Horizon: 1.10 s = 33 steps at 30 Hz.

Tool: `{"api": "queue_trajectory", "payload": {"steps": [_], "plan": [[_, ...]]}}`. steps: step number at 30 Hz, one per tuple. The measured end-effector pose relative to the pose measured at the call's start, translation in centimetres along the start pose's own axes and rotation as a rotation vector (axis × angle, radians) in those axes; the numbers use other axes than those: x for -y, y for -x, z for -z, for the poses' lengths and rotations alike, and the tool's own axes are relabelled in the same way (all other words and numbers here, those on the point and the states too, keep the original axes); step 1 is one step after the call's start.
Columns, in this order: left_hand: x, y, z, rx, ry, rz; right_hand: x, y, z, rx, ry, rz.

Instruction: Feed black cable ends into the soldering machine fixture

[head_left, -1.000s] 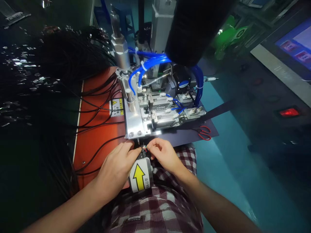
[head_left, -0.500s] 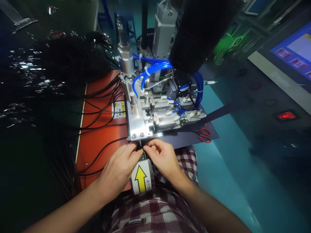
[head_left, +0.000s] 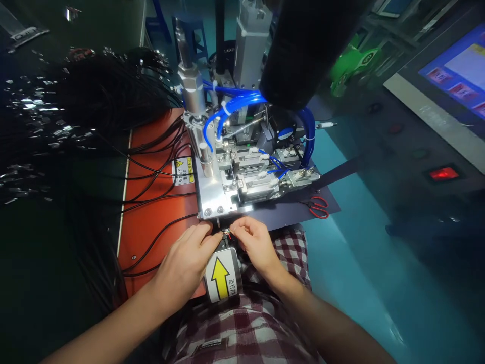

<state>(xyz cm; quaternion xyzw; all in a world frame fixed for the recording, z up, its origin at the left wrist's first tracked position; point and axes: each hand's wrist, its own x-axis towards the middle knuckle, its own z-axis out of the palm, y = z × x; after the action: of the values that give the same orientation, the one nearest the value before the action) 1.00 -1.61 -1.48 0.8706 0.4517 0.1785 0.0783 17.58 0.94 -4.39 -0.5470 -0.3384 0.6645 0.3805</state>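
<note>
Wire ends [head_left: 228,233], thin and with red showing among them, sit just beyond the tip of the yellow arrow on the glossy white arrow label [head_left: 221,278]. Beside that arrow run the sideways black characters 运行方, with anything further cut off at the label's edge.

Left of the label's top, the left hand [head_left: 185,260] is loosely curled, its thumb tip reaching to the wire ends; whether it grips them I cannot tell. Right of the label's top, the right hand [head_left: 257,245] has thumb and forefinger pinched together on the wire ends, the other fingers folded in.

Beyond the label stands a bright, smooth metal fixture [head_left: 212,194] with bolts, square-edged blocks and shiny blue tubes [head_left: 246,97] arching over it. Left of the label spreads a flat orange-red plate [head_left: 140,227], crossed by slim black cables [head_left: 170,132]. Farther up, a warning sticker [head_left: 184,169] shows a yellow triangle; its small characters are unclear. Scissors [head_left: 313,206] with red loop handles lie beyond the label to its right. Nearer than the label is maroon-and-white checked fabric [head_left: 248,328] bearing a blurred tag.
</note>
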Motion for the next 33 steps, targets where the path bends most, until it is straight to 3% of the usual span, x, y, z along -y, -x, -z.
{"api": "queue_trajectory", "payload": {"steps": [5,8,13,16,18,20,24,26,33], "plan": [[0.1,-0.3,0.1,-0.016,0.018,-0.015,0.2,0.0,0.7,0.091,-0.131,-0.16],[0.1,-0.4,0.2,-0.012,0.028,-0.005,-0.2,0.7,0.9,-0.006,-0.011,-0.044],[0.0,-0.5,0.2,-0.026,0.028,0.017,0.1,2.5,0.2,-0.008,0.346,0.118],[0.0,-0.4,0.2,-0.028,0.023,0.025,1.1,2.9,0.0,-0.099,0.652,0.322],[0.0,-0.3,0.2,-0.016,0.016,0.032,1.6,2.6,0.2,-0.125,0.733,0.412],[0.0,-0.3,0.3,-0.003,0.016,0.037,1.4,1.9,0.5,-0.056,0.582,0.319],[0.0,-0.3,0.3,0.014,0.038,0.04,0.3,0.4,1.3,0.14,0.094,-0.017],[0.0,-0.3,0.3,0.026,0.039,0.042,-0.1,0.1,1.6,0.16,0.021,-0.037],[-0.1,-0.3,0.4,0.053,-0.027,0.049,-0.1,0.2,1.0,0.094,0.085,0.06]]}}
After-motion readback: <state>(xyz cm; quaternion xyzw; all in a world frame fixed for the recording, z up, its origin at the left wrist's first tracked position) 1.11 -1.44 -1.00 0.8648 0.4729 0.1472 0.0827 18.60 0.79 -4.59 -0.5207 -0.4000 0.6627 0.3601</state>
